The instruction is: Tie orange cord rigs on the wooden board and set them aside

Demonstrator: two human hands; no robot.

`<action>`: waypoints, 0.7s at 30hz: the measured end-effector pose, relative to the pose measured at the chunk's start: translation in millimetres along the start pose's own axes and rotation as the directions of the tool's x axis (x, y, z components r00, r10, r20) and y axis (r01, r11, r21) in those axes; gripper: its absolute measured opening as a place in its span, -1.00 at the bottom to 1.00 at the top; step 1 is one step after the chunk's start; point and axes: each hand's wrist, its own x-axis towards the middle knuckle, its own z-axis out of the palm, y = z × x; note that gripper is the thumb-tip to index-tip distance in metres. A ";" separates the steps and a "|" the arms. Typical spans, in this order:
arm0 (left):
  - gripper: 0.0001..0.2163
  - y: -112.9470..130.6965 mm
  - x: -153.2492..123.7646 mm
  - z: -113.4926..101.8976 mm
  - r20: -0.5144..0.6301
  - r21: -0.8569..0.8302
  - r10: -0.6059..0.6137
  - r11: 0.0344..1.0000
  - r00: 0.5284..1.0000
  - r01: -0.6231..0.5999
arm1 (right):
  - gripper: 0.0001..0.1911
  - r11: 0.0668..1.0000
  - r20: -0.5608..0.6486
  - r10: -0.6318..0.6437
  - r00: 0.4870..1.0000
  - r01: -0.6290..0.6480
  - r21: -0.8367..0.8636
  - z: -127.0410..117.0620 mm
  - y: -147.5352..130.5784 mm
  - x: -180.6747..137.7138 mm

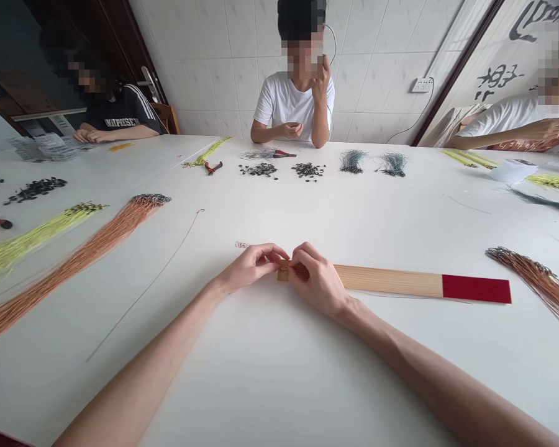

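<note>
Your left hand (252, 267) and right hand (317, 280) meet at the left end of a long, pale wooden strip with a red end (391, 282). Both grips are closed, with the fingertips pinched together at the strip's tip, though whatever lies exactly between them is too small to tell. The strip rests flat on the white bench (279, 214) and runs out to your right, which keeps its long free length and red end away from your wrists. Just beyond your left fingertips sits a tiny coil of thin wire (241, 244), while a single thin dark wire with a looped end (145, 284) lies by itself, well apart from your hands. To your left, a fan of orange-brown cords (74, 270) lies beside a fan of yellow-green cords (28, 245), and a fan of brown cords (540, 288) lies to your right, each kept separate, probably so they do not tangle. Across the bench, well apart from your hands, are red-handled pliers (213, 166), heaps of small black pieces (259, 169), and a bundle of dark green wires (351, 161). 3 other people sit around the bench, their hands well away from yours.
</note>
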 end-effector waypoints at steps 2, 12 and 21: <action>-0.86 -0.5 0.2 0.0 -0.002 0.001 0.000 1.000 1.000 0.000 | -0.89 1.000 0.001 0.004 1.000 -0.004 0.002 0.2 0.7 -0.5; -0.85 0.1 0.0 0.3 0.000 0.009 0.003 1.000 1.000 -0.003 | -0.89 1.000 0.003 0.008 1.000 -0.008 0.001 0.3 0.7 0.3; -0.84 0.4 -0.6 0.0 -0.003 0.018 0.000 1.000 1.000 0.000 | -0.90 1.000 0.003 0.004 1.000 -0.004 -0.006 -0.2 0.4 -0.2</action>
